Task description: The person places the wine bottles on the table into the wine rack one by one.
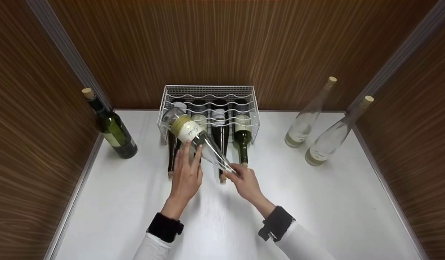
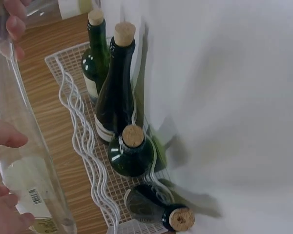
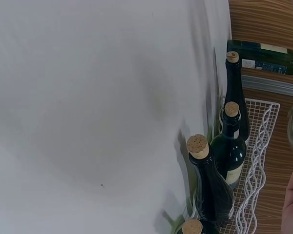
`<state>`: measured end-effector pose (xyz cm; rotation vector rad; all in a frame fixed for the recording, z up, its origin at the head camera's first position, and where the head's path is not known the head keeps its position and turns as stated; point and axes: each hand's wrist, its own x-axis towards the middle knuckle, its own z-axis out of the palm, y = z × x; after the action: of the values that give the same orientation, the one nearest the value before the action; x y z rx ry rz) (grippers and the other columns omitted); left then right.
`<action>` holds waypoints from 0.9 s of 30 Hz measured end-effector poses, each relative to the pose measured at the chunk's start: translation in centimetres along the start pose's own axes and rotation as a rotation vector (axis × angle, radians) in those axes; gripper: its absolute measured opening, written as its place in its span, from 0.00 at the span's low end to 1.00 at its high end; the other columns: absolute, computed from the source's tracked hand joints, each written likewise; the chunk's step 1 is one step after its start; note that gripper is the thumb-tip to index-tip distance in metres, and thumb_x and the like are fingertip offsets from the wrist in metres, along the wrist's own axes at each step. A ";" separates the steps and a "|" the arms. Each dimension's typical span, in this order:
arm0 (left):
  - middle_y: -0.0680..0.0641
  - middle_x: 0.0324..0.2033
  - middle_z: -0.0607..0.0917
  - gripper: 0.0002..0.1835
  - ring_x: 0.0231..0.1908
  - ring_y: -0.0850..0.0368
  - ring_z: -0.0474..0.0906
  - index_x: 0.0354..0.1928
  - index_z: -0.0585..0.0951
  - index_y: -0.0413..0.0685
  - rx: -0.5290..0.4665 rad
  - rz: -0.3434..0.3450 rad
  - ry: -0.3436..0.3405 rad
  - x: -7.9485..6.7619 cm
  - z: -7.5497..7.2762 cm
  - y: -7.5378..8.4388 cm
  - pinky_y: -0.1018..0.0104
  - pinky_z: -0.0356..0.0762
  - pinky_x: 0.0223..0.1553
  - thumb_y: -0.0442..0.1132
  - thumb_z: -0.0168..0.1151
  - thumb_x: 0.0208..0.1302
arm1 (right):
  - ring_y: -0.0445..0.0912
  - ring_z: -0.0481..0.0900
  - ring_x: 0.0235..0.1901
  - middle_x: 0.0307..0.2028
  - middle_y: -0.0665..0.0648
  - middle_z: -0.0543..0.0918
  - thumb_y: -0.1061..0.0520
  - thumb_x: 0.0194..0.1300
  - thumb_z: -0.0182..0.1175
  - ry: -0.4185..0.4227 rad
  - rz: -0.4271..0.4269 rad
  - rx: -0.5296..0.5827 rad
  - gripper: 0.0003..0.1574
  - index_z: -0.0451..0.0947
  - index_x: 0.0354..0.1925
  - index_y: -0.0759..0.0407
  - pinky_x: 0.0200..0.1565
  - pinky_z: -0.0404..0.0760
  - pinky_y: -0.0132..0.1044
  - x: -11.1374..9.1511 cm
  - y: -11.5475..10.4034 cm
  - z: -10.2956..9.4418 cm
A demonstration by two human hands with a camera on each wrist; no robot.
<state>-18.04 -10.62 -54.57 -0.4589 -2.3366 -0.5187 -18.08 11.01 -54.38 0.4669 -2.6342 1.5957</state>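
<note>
We've got a clear bottle (image 1: 211, 150) up in both hands, held slantwise over the wire rack (image 1: 209, 86), base toward the rack's left part, neck toward the person. Head view alone doesn't settle whether the base touches wire; left wrist view shows a gap between glass and rack.

Right hand (image 1: 247, 180): fingers and thumb pinched on the neck. Left hand (image 1: 186, 177): fingers nearly straight, laid against the body by the label (image 1: 190, 130), propping more than gripping. We can't see the neck end inside the right hand, so no call on a cork.

Handling: glass, so we'd judge it stiff, with no give, and breakable if knocked. Looks to be empty, so probably light for its size, with most weight toward the base. Bare glass is likely slick; the paper label should give better friction. Best hold, we think: one hand under the wide labelled part, the other around the slim neck for steering. Neck alone would let the base swing down.

Watch for clinks: four dark bottles (image 1: 243, 137) lie in the rack right below. Two more clear bottles (image 1: 331, 142) stand well apart on the right, a green bottle (image 1: 116, 133) on the left.
</note>
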 end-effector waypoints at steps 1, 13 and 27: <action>0.30 0.69 0.60 0.38 0.67 0.33 0.61 0.69 0.69 0.41 -0.012 -0.007 -0.002 -0.1 0.2 0.2 0.38 0.61 0.63 0.28 0.66 0.52 | 0.38 0.68 0.16 0.21 0.46 0.78 0.47 0.69 0.62 0.006 0.018 0.020 0.19 0.84 0.48 0.60 0.20 0.66 0.32 0.0 0.0 0.0; 0.30 0.69 0.59 0.35 0.65 0.34 0.63 0.74 0.60 0.39 -0.491 -0.430 -0.300 -0.6 0.7 2.0 0.44 0.69 0.58 0.33 0.60 0.68 | 0.41 0.66 0.14 0.25 0.57 0.75 0.50 0.74 0.56 0.022 0.217 0.340 0.25 0.73 0.56 0.71 0.13 0.70 0.33 0.0 0.0 -0.1; 0.34 0.69 0.63 0.31 0.67 0.37 0.61 0.73 0.61 0.41 -0.718 -0.583 -0.378 -0.5 1.9 2.4 0.41 0.60 0.63 0.52 0.45 0.78 | 0.41 0.65 0.14 0.23 0.56 0.72 0.59 0.76 0.50 0.095 0.292 0.462 0.12 0.73 0.40 0.69 0.15 0.70 0.32 -0.1 -3.4 -2.2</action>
<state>-17.60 -7.76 -55.63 -0.1807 -2.5794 -1.7012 -17.36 11.46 -50.42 0.0042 -2.3380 2.2620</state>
